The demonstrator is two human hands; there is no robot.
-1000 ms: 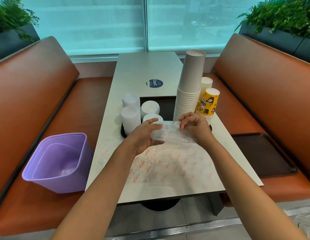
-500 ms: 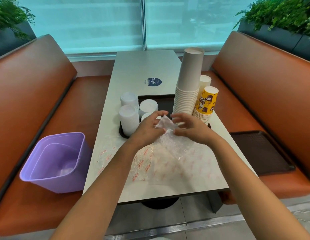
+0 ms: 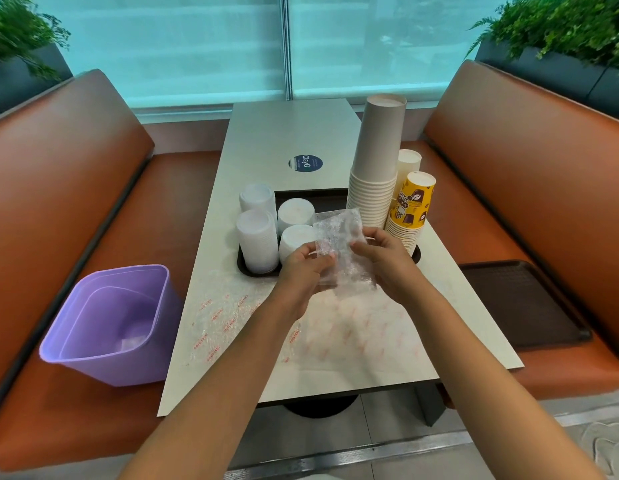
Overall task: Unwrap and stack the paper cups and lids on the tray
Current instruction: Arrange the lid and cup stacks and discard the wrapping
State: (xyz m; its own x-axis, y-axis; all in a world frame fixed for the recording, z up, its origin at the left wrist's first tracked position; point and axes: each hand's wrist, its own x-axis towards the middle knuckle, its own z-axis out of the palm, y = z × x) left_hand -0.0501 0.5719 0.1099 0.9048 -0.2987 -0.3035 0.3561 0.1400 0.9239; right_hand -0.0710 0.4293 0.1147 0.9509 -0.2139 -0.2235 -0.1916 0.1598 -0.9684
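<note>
- Our left hand [image 3: 302, 268] and right hand [image 3: 382, 259] both pinch a folded, crinkled piece of clear plastic wrapper [image 3: 342, 249], held up just above the pale grey table [image 3: 294, 133], in front of the dark tray [image 3: 257, 271]. Fingers curled on the film, thumbs on top; each grip is closed on the wrapper w/ nothing else in it.
- On the tray, left: four short stacks of white plastic lids [image 3: 257, 239]. Right: a tall stack of plain beige paper cups [image 3: 375, 164], upside down, w/ a shorter stack of yellow printed paper cups [image 3: 410, 209] just beside it and a white cup stack behind.
- A second clear wrapper sheet w/ red lettering [image 3: 266, 320] lies flat on the table, under our forearms.
- A lilac plastic bin [image 3: 110, 323] sits on the orange bench seat [image 3: 183, 174] at left; a spare dark tray [image 3: 522, 303] lies on the right seat.
- Handling, as we judge it: film is v. light, limp, slippery and springs open, so pinch at folded edges and compress. Cup stacks look light but top-heavy; hold low, near the base.
</note>
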